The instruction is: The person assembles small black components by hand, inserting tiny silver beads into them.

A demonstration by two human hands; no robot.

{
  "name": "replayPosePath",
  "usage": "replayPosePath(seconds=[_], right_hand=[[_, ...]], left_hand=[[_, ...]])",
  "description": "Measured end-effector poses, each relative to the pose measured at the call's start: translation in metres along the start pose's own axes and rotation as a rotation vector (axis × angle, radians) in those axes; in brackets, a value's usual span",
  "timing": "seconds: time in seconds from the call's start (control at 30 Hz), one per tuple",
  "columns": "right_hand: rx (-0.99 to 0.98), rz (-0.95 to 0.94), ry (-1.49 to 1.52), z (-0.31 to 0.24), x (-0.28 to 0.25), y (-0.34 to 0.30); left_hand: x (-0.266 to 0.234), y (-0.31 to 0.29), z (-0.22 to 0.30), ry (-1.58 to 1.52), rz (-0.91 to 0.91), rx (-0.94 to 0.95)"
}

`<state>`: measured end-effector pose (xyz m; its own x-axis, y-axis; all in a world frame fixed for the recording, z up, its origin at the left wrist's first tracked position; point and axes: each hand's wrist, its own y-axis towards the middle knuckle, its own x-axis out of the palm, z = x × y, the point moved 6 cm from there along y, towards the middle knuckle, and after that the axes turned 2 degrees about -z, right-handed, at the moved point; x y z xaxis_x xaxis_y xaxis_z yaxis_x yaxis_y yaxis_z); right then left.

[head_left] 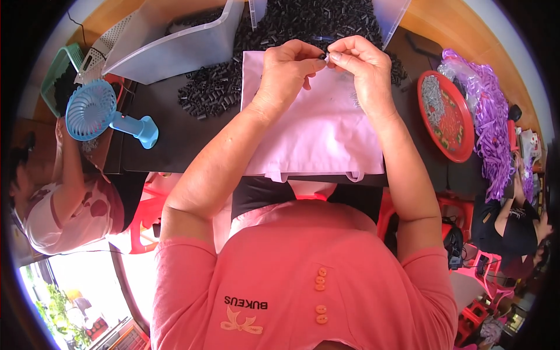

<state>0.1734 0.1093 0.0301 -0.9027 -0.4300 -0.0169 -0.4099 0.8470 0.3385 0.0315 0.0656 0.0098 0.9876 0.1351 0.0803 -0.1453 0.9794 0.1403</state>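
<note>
One red tray of grey bits, clear bin of black pieces, both hands' fingers tight on something tiny

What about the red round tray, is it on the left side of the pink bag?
No, the red round tray sits to the right of the pink tote bag, beyond the right hand.

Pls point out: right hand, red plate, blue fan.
Right hand (371, 71): head view, on the back of the hand.
Red plate (465, 119): head view, on the right-hand side of its rim.
Blue fan (104, 112): head view, on the round grille.
</note>
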Motion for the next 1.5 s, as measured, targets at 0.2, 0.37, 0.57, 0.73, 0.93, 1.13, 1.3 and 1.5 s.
replayPosePath(seconds=[0.2,0.37,0.57,0.73,0.93,1.13,1.3,1.5], right_hand=[[0.029,0.002,-0.030,-0.004,-0.001,-0.001],[0.004,0.010,-0.042,-0.007,-0.002,-0.002],[0.043,-0.042,-0.043,-0.007,0.000,-0.001],[0.047,-0.017,-0.019,-0.001,0.002,-0.002],[-0.247,-0.123,-0.338,-0.001,0.018,-0.001],[-0.561,-0.294,-0.992,0.005,0.037,-0.014],[-0.666,-0.350,-1.143,0.003,0.051,-0.025],[-0.489,-0.801,-0.219,-0.148,0.113,-0.082]], left_hand=[[0.000,0.001,0.000,0.251,0.005,0.143],[0.004,-0.005,0.011,0.407,-0.026,0.370],[0.007,-0.005,0.015,0.509,-0.069,0.459],[-0.003,0.002,0.013,0.116,-0.095,0.080],[-0.018,0.010,0.014,0.030,-0.073,0.069],[-0.055,0.015,0.027,-0.263,0.227,0.120],[-0.059,0.009,0.039,-0.369,0.320,0.146],[-0.071,0.003,0.045,-0.360,0.364,0.162]])
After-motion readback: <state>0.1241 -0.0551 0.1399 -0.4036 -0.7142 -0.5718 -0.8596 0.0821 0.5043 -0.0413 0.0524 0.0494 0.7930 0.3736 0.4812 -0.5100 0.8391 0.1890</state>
